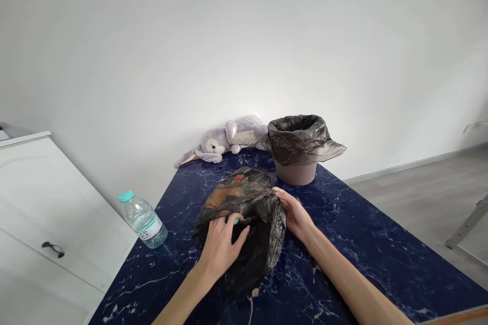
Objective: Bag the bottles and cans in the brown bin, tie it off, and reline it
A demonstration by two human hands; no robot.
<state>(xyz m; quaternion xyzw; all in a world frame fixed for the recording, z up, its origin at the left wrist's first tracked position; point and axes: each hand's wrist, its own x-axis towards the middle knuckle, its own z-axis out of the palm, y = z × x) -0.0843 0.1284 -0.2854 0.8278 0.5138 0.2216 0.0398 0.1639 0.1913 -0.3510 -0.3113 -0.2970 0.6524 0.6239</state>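
Observation:
A thin black plastic bag [253, 259] lies on the table in front of me, its mouth turned toward me. Orange and red contents show dimly through its far side. My right hand [295, 212] grips the bag's right edge between thumb and fingers. At the mouth, my left hand [221, 244] has its thumb spread from the index finger, and the other fingertips are partly hidden by the plastic. A small turquoise thing [236, 221] peeks out beside the left index finger; most of it is covered.
On the left stands a clear water bottle [144, 219] with a turquoise cap. Behind the bag, a grey plush rabbit [232, 137] lies against the wall. A bin [296, 172] lined with black plastic stands at the back right of the blue marbled table [366, 244]. A white cabinet [57, 203] is at far left.

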